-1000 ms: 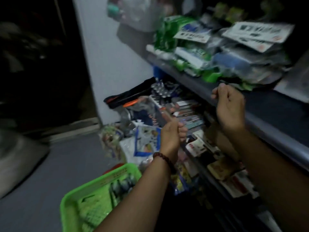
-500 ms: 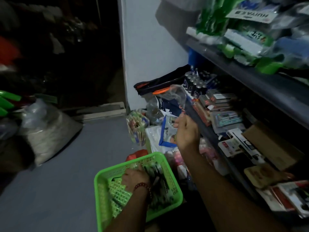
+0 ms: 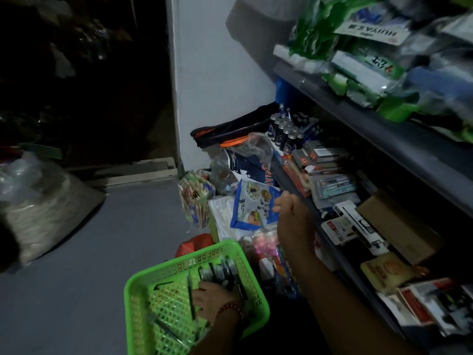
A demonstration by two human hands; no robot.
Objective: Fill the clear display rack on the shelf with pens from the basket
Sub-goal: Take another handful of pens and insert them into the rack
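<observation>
A bright green mesh basket (image 3: 133,298) sits on the floor at bottom centre. Inside lie loose dark pens (image 3: 190,295) and a bunch of dark pens (image 3: 221,270). My left hand (image 3: 212,299), a bead bracelet on its wrist, lies palm down in the basket with its fingers on that bunch; whether it grips them is hidden. My right hand (image 3: 293,216) hovers by the front edge of the middle shelf, fingers curled with nothing seen in them. At the shelf's far end a clear rack (image 3: 277,147) holds upright dark pens with silver caps (image 3: 285,131).
The middle shelf (image 3: 294,185) is crowded with small boxes and card packs. The upper shelf (image 3: 384,129) carries green and white packets. Bagged goods (image 3: 253,208) pile on the floor beside the basket. A filled plastic sack (image 3: 38,208) lies at left on the grey floor.
The view has swung down from the shelves to the floor. My left hand dropped from the shelf into the basket. My right hand came down from the upper shelf edge to the middle shelf.
</observation>
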